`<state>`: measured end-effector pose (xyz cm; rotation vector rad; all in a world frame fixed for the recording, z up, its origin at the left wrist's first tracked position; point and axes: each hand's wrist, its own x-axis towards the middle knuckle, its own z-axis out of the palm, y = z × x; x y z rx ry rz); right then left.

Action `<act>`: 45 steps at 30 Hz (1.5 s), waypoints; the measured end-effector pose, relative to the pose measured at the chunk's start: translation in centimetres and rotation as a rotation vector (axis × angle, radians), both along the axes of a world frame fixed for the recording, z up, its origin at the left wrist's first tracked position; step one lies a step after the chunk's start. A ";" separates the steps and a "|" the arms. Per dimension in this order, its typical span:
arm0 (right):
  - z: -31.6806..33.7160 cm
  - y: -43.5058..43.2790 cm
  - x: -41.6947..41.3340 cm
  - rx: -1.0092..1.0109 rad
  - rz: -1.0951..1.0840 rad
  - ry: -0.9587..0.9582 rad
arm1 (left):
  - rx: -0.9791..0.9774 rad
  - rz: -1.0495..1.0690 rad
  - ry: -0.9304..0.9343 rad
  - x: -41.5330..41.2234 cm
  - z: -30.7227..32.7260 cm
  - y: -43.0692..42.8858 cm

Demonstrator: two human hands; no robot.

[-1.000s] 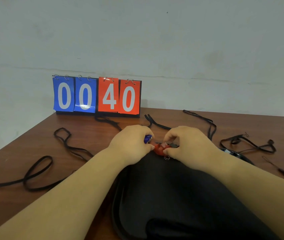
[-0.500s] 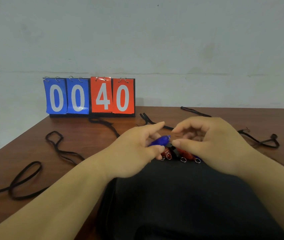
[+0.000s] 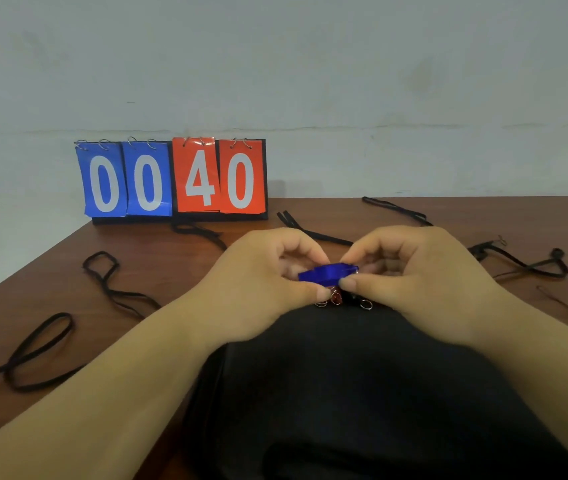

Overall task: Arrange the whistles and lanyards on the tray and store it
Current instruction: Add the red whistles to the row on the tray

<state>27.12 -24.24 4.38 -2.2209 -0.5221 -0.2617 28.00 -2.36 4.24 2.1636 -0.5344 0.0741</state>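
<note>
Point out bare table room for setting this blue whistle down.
Bare wood lies on the brown wooden table between the flip scoreboard, the small looped black lanyard and the left hand; also beyond the tangled right lanyards. Crowded: the black tray's far edge, where the right hand helps pinch the blue plastic whistle above a red whistle and rings.

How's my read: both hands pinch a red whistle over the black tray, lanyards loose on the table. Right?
Wrong colour: the head view shows the left hand and right hand pinching a blue whistle, not red, over the black tray, lanyards loose on the table.
</note>
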 end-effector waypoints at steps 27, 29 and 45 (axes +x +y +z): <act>-2.0 3.4 -0.3 -0.383 -0.045 0.168 | 0.498 0.009 0.193 1.3 -0.4 1.1; -2.0 4.0 -0.1 -0.413 -0.065 0.166 | 0.506 0.021 0.185 1.6 -0.5 1.3; -1.4 8.2 2.4 -0.645 -0.166 0.155 | 0.598 0.110 0.083 3.5 -0.6 3.0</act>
